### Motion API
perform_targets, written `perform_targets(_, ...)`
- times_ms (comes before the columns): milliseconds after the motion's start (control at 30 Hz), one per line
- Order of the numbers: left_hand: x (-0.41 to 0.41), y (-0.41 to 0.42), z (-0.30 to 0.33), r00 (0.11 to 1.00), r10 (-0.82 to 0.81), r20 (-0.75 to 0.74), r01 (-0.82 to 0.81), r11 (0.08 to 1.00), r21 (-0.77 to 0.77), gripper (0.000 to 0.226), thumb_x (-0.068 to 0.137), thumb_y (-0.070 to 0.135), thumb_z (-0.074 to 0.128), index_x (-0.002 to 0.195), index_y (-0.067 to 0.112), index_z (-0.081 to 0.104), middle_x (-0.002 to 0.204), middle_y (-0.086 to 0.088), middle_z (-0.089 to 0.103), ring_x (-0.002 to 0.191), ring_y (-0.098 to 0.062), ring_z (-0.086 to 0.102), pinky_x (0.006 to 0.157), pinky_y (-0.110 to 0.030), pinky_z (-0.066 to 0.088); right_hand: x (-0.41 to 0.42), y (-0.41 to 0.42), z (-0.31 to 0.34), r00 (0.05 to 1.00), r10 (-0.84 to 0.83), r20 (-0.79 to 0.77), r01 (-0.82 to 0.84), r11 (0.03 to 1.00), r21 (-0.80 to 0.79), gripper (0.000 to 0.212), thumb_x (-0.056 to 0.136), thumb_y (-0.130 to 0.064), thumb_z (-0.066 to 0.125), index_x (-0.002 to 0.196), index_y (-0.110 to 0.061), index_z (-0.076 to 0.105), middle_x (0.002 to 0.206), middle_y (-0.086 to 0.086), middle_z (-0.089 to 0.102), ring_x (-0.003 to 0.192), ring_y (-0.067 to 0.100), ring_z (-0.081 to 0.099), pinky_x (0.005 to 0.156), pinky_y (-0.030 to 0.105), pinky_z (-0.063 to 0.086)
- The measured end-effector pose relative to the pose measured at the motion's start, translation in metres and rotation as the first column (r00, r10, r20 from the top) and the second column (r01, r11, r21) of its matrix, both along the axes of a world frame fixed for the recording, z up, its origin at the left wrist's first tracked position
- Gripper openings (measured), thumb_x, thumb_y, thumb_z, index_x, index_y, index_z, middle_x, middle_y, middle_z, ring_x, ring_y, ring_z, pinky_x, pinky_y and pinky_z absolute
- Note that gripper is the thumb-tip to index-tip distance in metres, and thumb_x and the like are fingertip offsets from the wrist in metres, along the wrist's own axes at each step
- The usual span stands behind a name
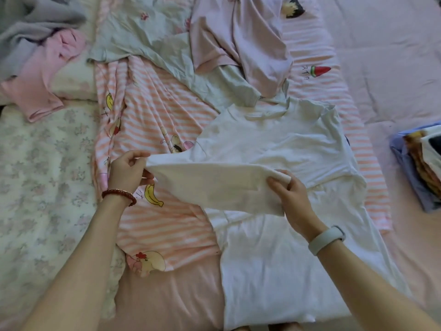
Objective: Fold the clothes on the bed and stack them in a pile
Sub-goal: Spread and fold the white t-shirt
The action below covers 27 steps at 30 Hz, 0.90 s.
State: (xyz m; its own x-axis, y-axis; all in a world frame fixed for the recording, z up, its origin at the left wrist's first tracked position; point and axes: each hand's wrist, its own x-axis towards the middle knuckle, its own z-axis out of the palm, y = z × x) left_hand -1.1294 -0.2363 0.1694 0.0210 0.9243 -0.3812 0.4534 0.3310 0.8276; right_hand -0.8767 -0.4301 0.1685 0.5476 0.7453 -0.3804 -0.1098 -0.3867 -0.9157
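A white long-sleeved shirt [281, 259] lies spread flat on the pink bed, collar away from me. Its left sleeve [214, 185] is lifted across the body. My left hand [128, 170] pinches the cuff end of that sleeve. My right hand [290, 194] grips the sleeve nearer the shoulder. Under the shirt lies a pink-and-white striped garment with cartoon prints [162, 120]. Beyond it lie a pale green top [167, 51] and a lilac top [241, 37], both unfolded.
A folded stack of clothes [420, 163] sits at the right edge of the bed. A crumpled pink top [45, 75] and a grey garment [31, 22] lie at the upper left. A floral quilt [43, 175] covers the left side.
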Motion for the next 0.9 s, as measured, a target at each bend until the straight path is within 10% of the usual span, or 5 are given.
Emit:
perform_targets(300, 0.157, -0.021, 0.004, 0.991, -0.117, 0.06, 0.121, 0.99, -0.072, 0.02, 0.091, 0.001, 0.043, 0.094, 0.001, 0.063, 0.064, -0.007, 0.056, 0.044, -0.008, 0.056, 0.043, -0.017, 0.05, 0.15, -0.009, -0.008, 0.818, -0.286, 0.498, 0.333, 0.943, -0.007, 0.014, 0.09, -0.007, 0.049, 0.084, -0.008, 0.062, 0.076, -0.003, 0.056, 0.074, 0.012, 0.049, 0.064, 0.02, 0.031)
perform_targets(433, 0.209, -0.037, -0.03, 0.935, -0.343, -0.087, 0.337, 0.939, -0.071, 0.028, 0.091, 0.012, 0.048, 0.117, 0.01, 0.059, 0.097, -0.008, 0.064, 0.083, -0.022, 0.062, 0.076, -0.031, 0.053, 0.213, -0.037, -0.042, 0.754, -0.237, 0.612, 0.391, 0.911, -0.13, 0.021, 0.091, -0.008, 0.048, 0.101, -0.001, 0.065, 0.1, 0.017, 0.064, 0.096, 0.03, 0.056, 0.074, 0.025, 0.032)
perform_targets(633, 0.226, -0.084, -0.101, 0.527, -0.615, -0.587, 0.708, 0.7, -0.098, 0.051, 0.094, 0.031, 0.044, 0.143, 0.026, 0.03, 0.151, -0.003, 0.025, 0.137, -0.026, 0.019, 0.109, -0.042, 0.024, 0.258, -0.085, -0.096, 0.83, -0.089, 0.551, 0.373, 0.822, -0.429, 0.022, 0.094, -0.015, 0.044, 0.095, 0.002, 0.059, 0.107, 0.028, 0.06, 0.099, 0.04, 0.052, 0.073, 0.034, 0.03)
perform_targets(767, 0.221, -0.108, -0.136, 0.261, -0.629, -0.732, 0.725, 0.628, -0.281, 0.07, 0.091, 0.055, 0.036, 0.145, 0.04, -0.006, 0.155, 0.001, -0.018, 0.141, -0.025, -0.019, 0.111, -0.055, -0.002, 0.265, -0.1, -0.118, 0.851, -0.075, 0.519, 0.328, 0.848, -0.417, 0.018, 0.096, -0.017, 0.044, 0.081, -0.007, 0.048, 0.087, 0.02, 0.056, 0.082, 0.032, 0.049, 0.06, 0.029, 0.017)
perform_targets(900, 0.199, -0.125, -0.15, 0.174, -0.568, -0.805, 0.688, 0.655, -0.314, 0.076, 0.088, 0.062, 0.031, 0.14, 0.041, -0.02, 0.154, -0.003, -0.023, 0.138, -0.029, -0.026, 0.106, -0.063, -0.007, 0.268, -0.11, -0.13, 0.887, -0.037, 0.461, 0.291, 0.819, -0.495, 0.018, 0.097, -0.024, 0.043, 0.089, -0.008, 0.048, 0.091, 0.012, 0.054, 0.088, 0.031, 0.05, 0.067, 0.031, 0.026)
